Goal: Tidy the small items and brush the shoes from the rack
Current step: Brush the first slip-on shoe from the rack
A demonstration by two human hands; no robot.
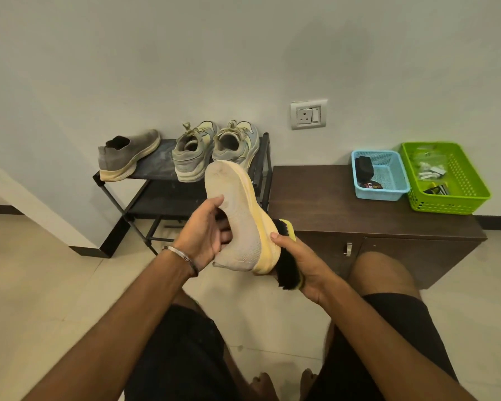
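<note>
Above our knees, we hold the shoe point(240, 221) up with our left hand point(206, 230), fingers curled inside its opening. Our right hand point(301, 261) grips the brush point(287, 264) against the sole. It seems light, with a soft knit upper, so the firm heel is better to hold.

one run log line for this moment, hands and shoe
left hand grips beige knit slip-on shoe | right hand holds black-bristled yellow brush against its sole | three shoes on black metal rack

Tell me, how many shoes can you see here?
4. A grey slip-on and a laced pair sit on the rack's top shelf; the left hand holds another slip-on.
</note>
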